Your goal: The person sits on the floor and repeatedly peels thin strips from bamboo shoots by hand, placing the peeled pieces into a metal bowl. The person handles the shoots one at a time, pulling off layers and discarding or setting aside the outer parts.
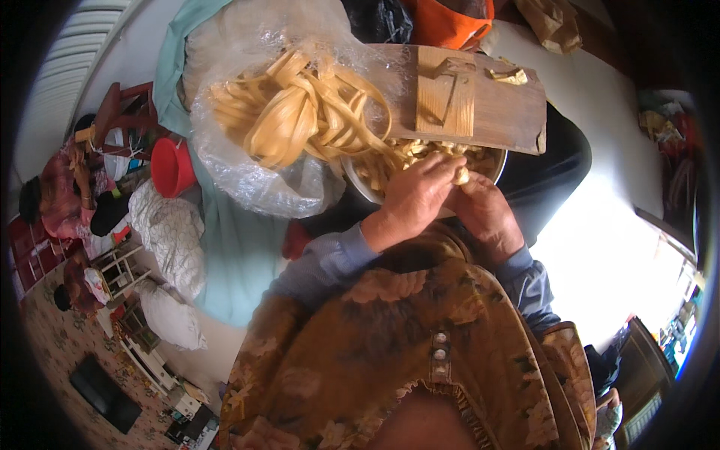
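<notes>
My left hand [413, 194] and my right hand [485, 211] meet over a metal bowl [502, 169], with a small knotted piece of tan strip [461, 176] pinched between their fingertips. Similar folded tan pieces [416, 149] fill the bowl. A bundle of long, flat tan strips [287, 124] spills from a clear plastic bag [292, 194] towards my left hand. Beyond the bowl lies a wooden board [506, 121] with a lighter wooden block [430, 107] on it, which has a cut slot. A loose curled tan piece [509, 76] rests near the board's right end.
An orange bag [458, 28] and a black plastic bag [382, 19] are behind the board. Pale green cloth [236, 264] hangs or lies at the left, near a red bucket [170, 167]. Other people [56, 191] sit farther off at the left. My dark-clothed knee [557, 152] juts out at the right.
</notes>
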### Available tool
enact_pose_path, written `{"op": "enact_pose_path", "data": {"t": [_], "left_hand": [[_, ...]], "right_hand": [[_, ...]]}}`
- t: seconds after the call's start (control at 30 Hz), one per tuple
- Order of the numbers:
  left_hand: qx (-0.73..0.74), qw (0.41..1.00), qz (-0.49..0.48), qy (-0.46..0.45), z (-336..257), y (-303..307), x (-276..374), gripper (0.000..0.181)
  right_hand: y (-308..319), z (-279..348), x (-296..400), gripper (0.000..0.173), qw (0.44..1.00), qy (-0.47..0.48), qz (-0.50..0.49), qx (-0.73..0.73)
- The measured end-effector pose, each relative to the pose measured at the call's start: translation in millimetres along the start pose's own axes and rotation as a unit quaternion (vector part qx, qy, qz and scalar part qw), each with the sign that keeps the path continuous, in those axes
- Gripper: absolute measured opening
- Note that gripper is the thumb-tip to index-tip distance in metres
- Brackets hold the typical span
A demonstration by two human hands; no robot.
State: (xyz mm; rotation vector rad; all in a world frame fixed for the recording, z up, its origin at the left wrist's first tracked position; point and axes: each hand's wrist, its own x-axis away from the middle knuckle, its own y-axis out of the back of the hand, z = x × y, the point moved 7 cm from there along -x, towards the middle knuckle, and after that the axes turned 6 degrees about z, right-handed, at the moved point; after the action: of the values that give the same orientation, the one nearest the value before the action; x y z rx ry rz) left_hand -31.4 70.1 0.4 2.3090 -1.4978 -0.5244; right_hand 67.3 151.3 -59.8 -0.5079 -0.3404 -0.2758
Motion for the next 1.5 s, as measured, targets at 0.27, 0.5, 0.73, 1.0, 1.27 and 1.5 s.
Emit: {"op": "enact_pose_path", "data": {"t": [0.27,0.5,0.73,1.0,1.27,1.5], "left_hand": [[-0.006,1.0,-0.012,0.015,-25.3,8.9,-13.5,0.03],[0.288,0.939,-0.014,0.188,32.3,-23.2,-2.4,0.02],[-0.062,0.997,-0.018,0.047,1.4,25.2,23.4,0.016],[-0.165,0.985,-0.004,-0.048,-14.8,37.0,1.5,0.016],[0.132,0.977,0.099,0.133,20.8,47.6,-20.1,0.016],[0.207,0.967,0.068,0.134,41.4,61.6,-56.4,0.012]], "right_hand": [[-9.5,39.1,5.6,0.018,0.965,0.144,-0.12,0.182],[-7.5,69.9,18.6,0.01,0.878,0.257,-0.245,0.321],[26.2,61.2,10.2,0.038,0.963,0.177,-0.203,0.001],[-3.0,94.0,7.3,0.019,0.902,0.03,0.003,0.431],[10.8,112.0,7.2,0.013,0.889,0.109,-0.031,0.444],[36.0,126.3,-20.1,0.016,0.841,0.133,-0.134,0.508]]}}
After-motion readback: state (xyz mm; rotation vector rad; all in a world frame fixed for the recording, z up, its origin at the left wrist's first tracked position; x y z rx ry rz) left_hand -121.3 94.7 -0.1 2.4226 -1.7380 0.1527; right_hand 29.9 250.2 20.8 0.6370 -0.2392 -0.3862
